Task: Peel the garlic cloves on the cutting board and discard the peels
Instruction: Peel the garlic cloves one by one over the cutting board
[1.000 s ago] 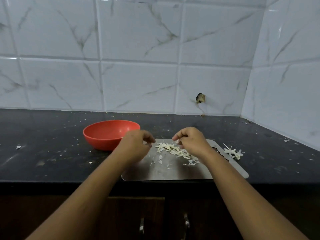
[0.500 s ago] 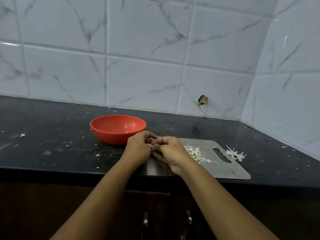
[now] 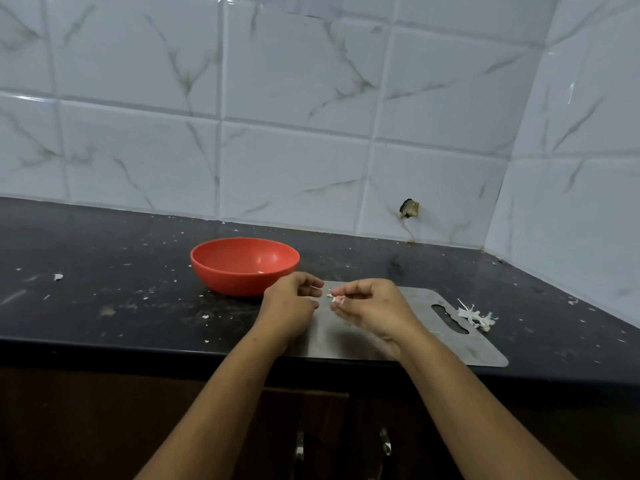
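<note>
A steel cutting board (image 3: 460, 344) lies at the front edge of the black counter. Both hands hover over its left part. My right hand (image 3: 372, 306) pinches a small pale garlic clove (image 3: 331, 296) at its fingertips. My left hand (image 3: 289, 301) is curled just left of it, and a thin sliver of peel (image 3: 315, 287) sticks out from its fingers. The two hands are a small gap apart. Any peels on the board under the right hand are hidden.
A red bowl (image 3: 242, 268) stands just behind and left of the hands, with a small pale bit inside. A clump of white peels (image 3: 476, 317) lies on the counter right of the board. Scraps dot the black counter (image 3: 104, 289). Tiled walls close the back and right.
The hands came together over the board's left part, then drew slightly apart. The right hand now covers the peel pile it had been beside.
</note>
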A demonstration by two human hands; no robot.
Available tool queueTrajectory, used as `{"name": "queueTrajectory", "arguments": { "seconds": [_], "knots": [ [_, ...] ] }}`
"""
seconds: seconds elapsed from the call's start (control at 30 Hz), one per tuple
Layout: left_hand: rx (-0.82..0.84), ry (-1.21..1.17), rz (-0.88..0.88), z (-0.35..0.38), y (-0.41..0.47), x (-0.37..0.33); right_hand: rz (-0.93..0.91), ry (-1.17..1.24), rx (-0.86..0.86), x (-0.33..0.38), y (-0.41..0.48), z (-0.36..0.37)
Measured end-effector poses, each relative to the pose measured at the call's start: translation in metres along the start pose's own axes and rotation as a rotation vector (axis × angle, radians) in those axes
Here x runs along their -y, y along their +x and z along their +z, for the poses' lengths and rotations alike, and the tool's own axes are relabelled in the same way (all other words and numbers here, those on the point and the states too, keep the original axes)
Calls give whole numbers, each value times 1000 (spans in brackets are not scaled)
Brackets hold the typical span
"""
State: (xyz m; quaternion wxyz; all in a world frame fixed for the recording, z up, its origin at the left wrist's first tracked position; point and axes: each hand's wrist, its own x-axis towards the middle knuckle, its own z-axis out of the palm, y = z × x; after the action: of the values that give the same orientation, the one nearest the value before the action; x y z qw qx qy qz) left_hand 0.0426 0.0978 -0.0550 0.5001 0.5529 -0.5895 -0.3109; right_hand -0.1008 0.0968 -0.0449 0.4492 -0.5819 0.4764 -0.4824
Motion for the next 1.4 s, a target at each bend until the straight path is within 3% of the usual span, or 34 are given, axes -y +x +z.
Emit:
{"name": "queueTrajectory", "arguments": {
  "seconds": [0.1,0.2,0.27,0.47,0.6,0.63,0.73,0.8,0.9,1.03,1.4],
  "knots": [
    [-14,4,18,2,-3,0,78,152,116,-3,-5,8],
    [-12,28,23,5,-3,1,-57,-120,-117,-7,4,-2],
    [-11,47,27,5,-2,1,-95,-127,-175,-6,6,-12],
    [24,129,73,9,-1,3,-90,-133,-126,-10,1,-16],
    [17,153,110,8,-1,7,34,159,84,-5,-4,-5],
    [17,146,118,8,-1,7,28,157,71,-4,-5,-3],
    [14,126,135,7,-3,8,-151,-144,-230,-7,4,-10],
    [14,114,138,8,-2,9,-200,-163,-305,-5,6,-17],
    [9,117,152,9,0,11,-160,-65,-219,-8,2,-20],
    [18,104,174,9,0,10,-81,-212,-66,-9,-3,-15],
    [39,122,195,6,-7,8,-4,-489,-101,-2,-6,-8]
  ]
}}
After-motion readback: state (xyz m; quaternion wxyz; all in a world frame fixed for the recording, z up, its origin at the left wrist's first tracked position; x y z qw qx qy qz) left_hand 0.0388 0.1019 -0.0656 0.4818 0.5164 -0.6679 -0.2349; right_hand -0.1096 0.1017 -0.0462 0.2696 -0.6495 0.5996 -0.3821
